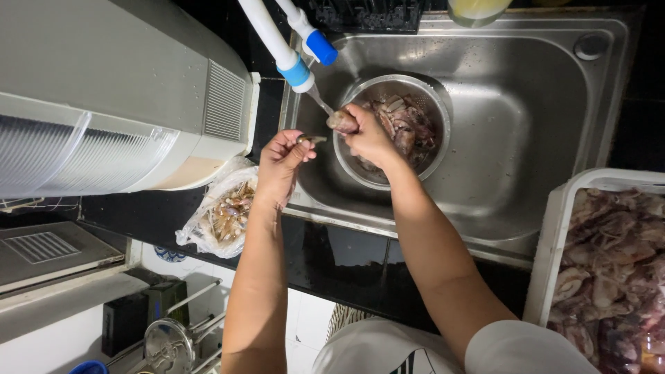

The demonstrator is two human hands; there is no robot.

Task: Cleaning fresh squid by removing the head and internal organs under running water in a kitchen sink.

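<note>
Over the sink: right hand (367,135) clenched on a pale squid piece (341,122) under the white tap (291,59).
Left grip: left hand (282,158) pinching a small scrap (312,139).
Around: round steel colander (435,111), clear plastic bag (218,215) on black tabletop (332,253).
Cut off: white tray (554,242).

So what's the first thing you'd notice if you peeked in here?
Probably the two hands over the steel sink: the right hand holds a small squid under the tap's thin stream, and the left hand pinches a little scrap beside it. Below them sits a metal colander full of squid, and at the right edge a white tub piled with more.
</note>
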